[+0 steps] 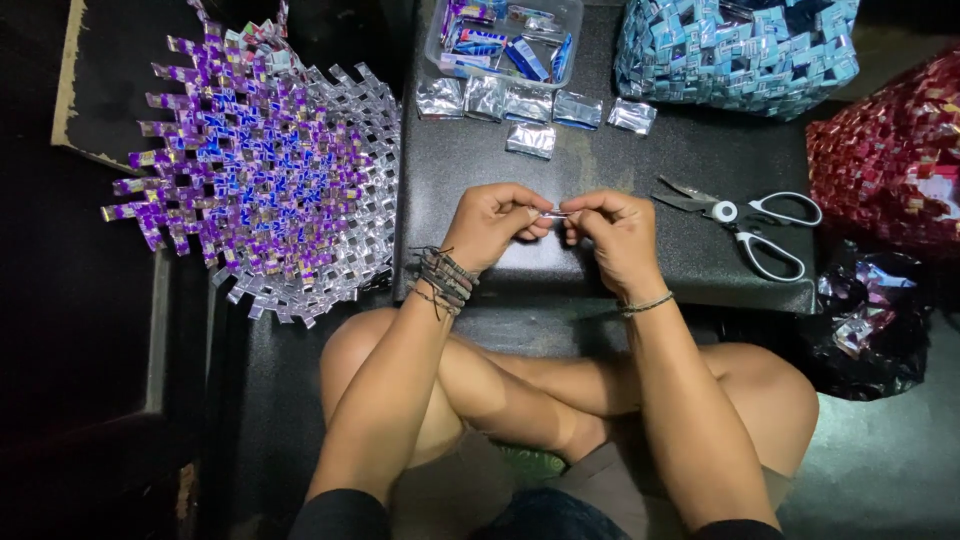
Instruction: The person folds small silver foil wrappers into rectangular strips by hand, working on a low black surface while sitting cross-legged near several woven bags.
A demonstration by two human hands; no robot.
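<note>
My left hand (497,222) and my right hand (610,228) meet over a low black table (600,160), both pinching a small folded silver foil strip (554,213) between fingertips. Several flattened silver wrapper pieces (530,108) lie in a row on the table beyond my hands. A clear plastic tub (505,40) holding more blue and silver wrappers stands behind them. White-handled scissors (755,222) lie shut on the table to the right of my right hand.
A round woven mat of purple, blue and silver wrappers (265,170) lies at the left. A woven blue wrapper basket (735,50) stands at the back right, a red woven piece (885,150) at the far right, a black bag of scraps (870,315) below it.
</note>
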